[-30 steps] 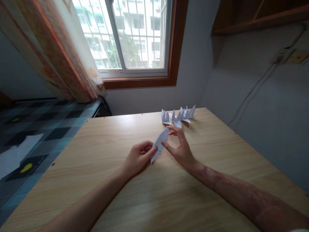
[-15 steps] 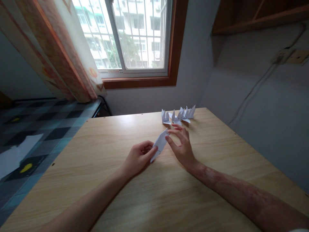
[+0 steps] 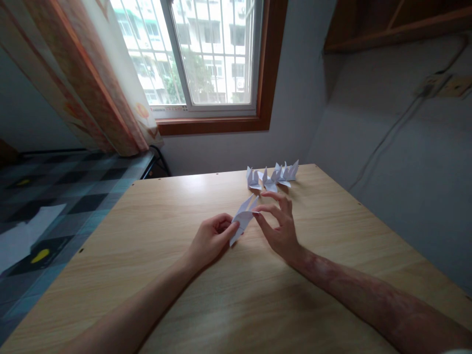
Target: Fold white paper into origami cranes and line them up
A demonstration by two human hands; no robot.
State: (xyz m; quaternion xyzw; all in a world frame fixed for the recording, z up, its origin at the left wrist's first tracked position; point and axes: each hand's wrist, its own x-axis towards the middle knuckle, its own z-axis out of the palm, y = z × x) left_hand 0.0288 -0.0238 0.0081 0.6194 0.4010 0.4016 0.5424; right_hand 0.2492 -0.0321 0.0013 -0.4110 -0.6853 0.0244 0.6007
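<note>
A piece of folded white paper [image 3: 243, 216] is held above the table, tilted up to the right, with pointed flaps parting at its upper end. My left hand [image 3: 214, 238] grips its lower left side, thumb on top and the other fingers curled beneath. At the right edge, my right hand [image 3: 278, 223] pinches one flap between thumb and index finger and bends it outward; its other fingers are raised. Just beyond stand several white folded paper figures [image 3: 270, 183] with upright points, grouped close together.
The wooden table [image 3: 177, 305] spreads under both arms. On the left, loose white paper [image 3: 33, 231] lies on a checkered bed cover [image 3: 66, 172]. A window [image 3: 214, 59] and curtain [image 3: 92, 73] are behind the table. A cable [image 3: 387, 135] runs down the right wall.
My right thumb and index finger have closed on a flap and pulled it down to the right, so the paper's upper end has spread apart. My left hand has barely moved.
</note>
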